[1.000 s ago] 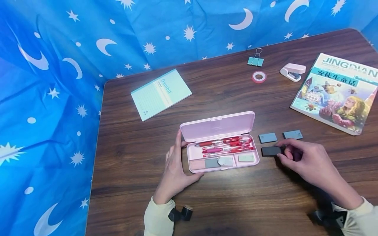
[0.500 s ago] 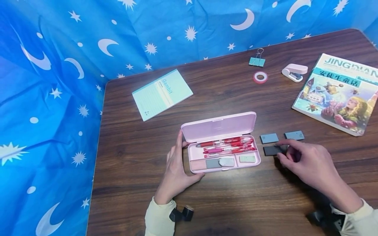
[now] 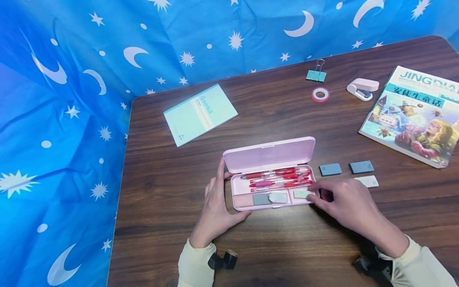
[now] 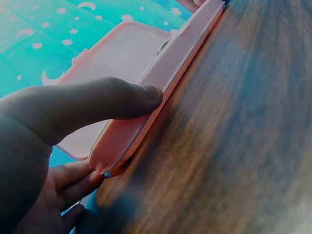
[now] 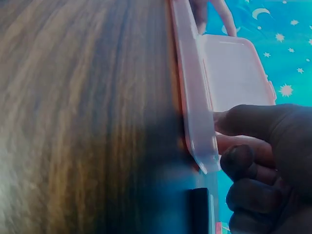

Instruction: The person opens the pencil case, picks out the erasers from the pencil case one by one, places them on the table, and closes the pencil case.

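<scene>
A pink pencil case lies on the table with its lid up. Red pens fill its rear section; a grey eraser and a whitish eraser overlap in front. My left hand grips the left end, thumb on the front wall, fingers behind. With fingertips inside the right end, my right hand pinches a pale green eraser in the small front compartment. A black eraser lies beside the case in the right wrist view, hidden under the hand in the head view.
Two blue-grey erasers and a white eraser lie right of the case. Behind are a notebook, a teal binder clip, a tape roll, a stapler and a picture book.
My right hand has left the black eraser on the table and moved left to the pale green eraser in the case. The white eraser has come into view. My left hand stays put.
</scene>
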Motion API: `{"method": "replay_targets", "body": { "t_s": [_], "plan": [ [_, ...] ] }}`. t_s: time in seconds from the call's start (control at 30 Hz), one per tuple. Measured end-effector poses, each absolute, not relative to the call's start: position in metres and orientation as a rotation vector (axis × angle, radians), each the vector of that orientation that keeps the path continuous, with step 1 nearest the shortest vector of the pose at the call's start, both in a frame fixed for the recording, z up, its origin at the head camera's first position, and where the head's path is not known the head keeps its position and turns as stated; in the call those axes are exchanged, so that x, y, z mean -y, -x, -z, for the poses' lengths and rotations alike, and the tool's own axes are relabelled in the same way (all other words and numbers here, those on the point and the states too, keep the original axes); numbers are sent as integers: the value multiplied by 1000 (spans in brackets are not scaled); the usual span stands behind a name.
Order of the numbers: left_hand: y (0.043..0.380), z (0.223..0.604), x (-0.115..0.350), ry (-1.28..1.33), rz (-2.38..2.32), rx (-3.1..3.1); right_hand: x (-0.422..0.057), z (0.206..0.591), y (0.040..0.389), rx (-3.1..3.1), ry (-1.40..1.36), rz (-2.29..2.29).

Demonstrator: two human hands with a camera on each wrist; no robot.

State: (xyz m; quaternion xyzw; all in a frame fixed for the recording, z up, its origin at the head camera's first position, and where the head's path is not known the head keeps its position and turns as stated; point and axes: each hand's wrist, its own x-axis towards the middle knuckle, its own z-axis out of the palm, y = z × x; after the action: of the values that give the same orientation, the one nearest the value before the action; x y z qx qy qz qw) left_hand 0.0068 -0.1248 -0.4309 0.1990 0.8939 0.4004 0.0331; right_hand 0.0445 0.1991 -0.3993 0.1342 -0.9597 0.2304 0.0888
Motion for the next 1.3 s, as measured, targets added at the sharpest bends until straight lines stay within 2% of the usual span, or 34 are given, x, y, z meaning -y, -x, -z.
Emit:
{"method": "replay_targets", "body": {
  "t_s": [0.47, 0.73, 0.9, 1.17, 1.3],
  "plan": [
    [-8, 431, 117, -644, -1234, -2734, -203, 390, -44, 3028, -374, -578],
    [-8, 433, 114, -651, -1245, -2730, -216, 389, -49, 2966, -315, -975],
    [-9, 436, 115, -660, -1257, -2742, -249, 377, -54, 2988, -168, -1216],
    [-8, 434, 121, -653, -1282, -2747, -324, 387, -61, 3251, -141, -1085],
    [-7, 435, 122, -636, -1279, -2749, -339, 392, -59, 3364, -123, -1055]
  ]
}}
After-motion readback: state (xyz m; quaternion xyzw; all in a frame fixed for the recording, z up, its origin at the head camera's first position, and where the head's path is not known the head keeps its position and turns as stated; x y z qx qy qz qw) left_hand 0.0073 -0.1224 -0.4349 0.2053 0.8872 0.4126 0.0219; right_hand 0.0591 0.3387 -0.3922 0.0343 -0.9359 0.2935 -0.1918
